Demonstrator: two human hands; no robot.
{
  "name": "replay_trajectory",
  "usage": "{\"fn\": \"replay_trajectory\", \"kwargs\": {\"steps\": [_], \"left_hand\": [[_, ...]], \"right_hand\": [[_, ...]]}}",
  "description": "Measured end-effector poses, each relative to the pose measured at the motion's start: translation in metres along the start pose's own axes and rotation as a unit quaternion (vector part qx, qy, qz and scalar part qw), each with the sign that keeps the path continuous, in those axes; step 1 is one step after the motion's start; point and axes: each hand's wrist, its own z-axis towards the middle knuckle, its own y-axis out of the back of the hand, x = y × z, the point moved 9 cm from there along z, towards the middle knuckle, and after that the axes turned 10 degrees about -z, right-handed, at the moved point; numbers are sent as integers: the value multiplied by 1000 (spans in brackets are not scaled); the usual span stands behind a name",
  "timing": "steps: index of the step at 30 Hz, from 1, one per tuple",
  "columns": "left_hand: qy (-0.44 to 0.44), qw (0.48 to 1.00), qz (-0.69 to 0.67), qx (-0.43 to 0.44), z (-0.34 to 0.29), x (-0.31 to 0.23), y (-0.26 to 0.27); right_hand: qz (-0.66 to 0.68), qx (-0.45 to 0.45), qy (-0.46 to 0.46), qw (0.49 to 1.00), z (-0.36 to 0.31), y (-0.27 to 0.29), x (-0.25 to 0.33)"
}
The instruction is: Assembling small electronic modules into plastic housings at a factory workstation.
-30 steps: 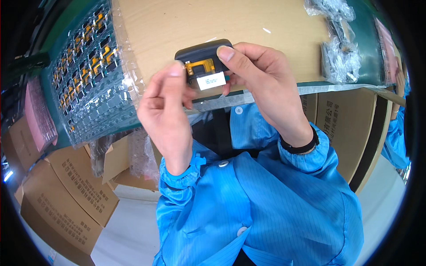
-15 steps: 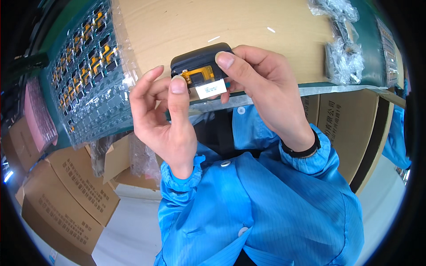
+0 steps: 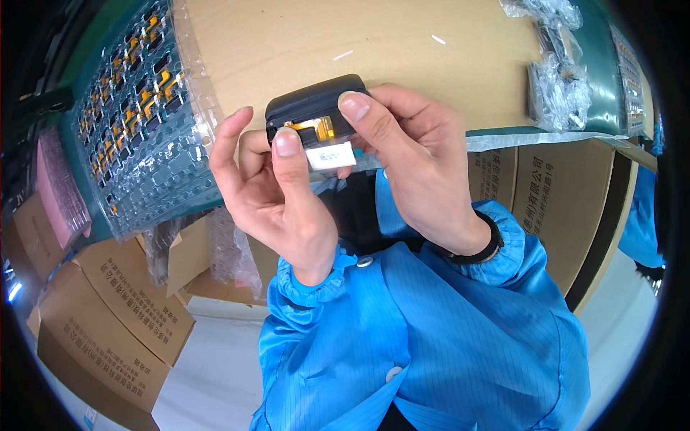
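Over the near edge of the table, both hands hold a black, round-edged device housing [image 3: 310,99]. An orange flex cable [image 3: 325,128] lies on the side facing me, and a white label [image 3: 332,156] hangs below it. My left hand [image 3: 280,190] grips the lower left corner, its thumb pressed by the cable's left end and its index finger raised free. My right hand [image 3: 417,147] pinches the right end, thumb on the near face and fingers behind. What the fingers touch at the back is hidden.
Clear plastic trays [image 3: 136,194] of flex-cable parts lie at the left, beside a pink bubble-wrapped stack [image 3: 63,176]. Plastic-wrapped items [image 3: 557,93] and another tray [image 3: 629,82] sit at the right. Thin white strips [image 3: 343,54] lie on the tabletop. Cardboard boxes [image 3: 97,352] stand below.
The housing has moved slightly left and toward me, with both hands still on it. Its white label now sits lower and more level. My left wrist has shifted right.
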Motion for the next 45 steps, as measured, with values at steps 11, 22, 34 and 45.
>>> {"fn": "replay_trajectory", "kwargs": {"steps": [11,22,34,45], "left_hand": [[62,995,-8,-82,-7,5,14],[28,991,-16,-130,-11,-12,15],[-9,995,9,-101,-15,-16,12],[-29,997,-17,-63,-13,-13,-3]], "right_hand": [[-26,-14,1,1000,-3,4,1],[-49,58,48,996,-9,5,21],[-74,25,49,996,-13,4,21],[-66,19,40,997,-9,7,15]]}}
